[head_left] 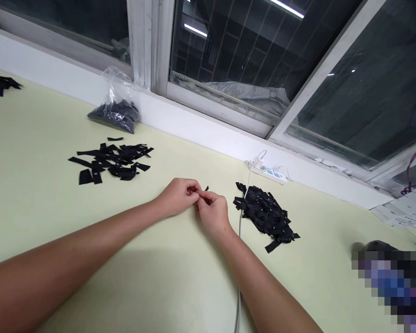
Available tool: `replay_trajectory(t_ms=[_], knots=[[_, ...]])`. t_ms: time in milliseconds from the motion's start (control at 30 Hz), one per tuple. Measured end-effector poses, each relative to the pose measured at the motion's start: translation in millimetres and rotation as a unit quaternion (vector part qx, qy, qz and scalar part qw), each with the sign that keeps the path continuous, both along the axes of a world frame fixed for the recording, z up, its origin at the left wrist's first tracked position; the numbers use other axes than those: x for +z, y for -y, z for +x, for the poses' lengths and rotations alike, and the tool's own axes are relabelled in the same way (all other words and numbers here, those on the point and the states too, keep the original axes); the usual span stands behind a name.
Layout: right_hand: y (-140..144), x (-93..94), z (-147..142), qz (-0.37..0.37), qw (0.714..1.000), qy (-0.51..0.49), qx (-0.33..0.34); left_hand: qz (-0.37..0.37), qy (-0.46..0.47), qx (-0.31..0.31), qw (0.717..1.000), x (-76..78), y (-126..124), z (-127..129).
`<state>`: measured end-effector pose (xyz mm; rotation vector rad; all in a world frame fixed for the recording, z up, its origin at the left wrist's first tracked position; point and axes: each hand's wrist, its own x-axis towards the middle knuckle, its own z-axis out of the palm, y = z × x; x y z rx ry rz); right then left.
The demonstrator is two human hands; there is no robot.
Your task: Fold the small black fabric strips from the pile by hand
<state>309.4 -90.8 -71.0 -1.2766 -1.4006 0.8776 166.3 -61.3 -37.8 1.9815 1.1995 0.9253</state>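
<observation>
My left hand (180, 196) and my right hand (215, 210) meet over the middle of the table, thumbs and fingertips pinched together. Between them a small dark end of a black fabric strip (207, 188) pokes out; the rest is covered by the fingers. To the left lies a loose pile of black fabric strips (107, 162), some with small white marks. A denser heap of similar strips (265, 212) lies just right of my right hand.
A clear plastic bag (116, 113) with black pieces stands against the window ledge. A white cable (241, 231) runs past my right forearm to a power strip (268, 172). More black strips (0, 83) lie far left. White boxes (407, 208) are at right, near a pixelated area.
</observation>
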Motion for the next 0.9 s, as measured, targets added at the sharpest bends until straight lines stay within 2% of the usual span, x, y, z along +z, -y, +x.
replay_trajectory(t_ms=[200, 900], knots=[[0.5, 0.2, 0.0, -0.004, 1.0, 0.014, -0.005, 0.003, -0.013, 0.014, 1.0, 1.2, 0.2, 0.6], [-0.7, 2.7, -0.2, -0.018, 0.998, 0.058, -0.012, -0.011, 0.011, -0.008, 1.0, -8.2, -8.2, 0.8]])
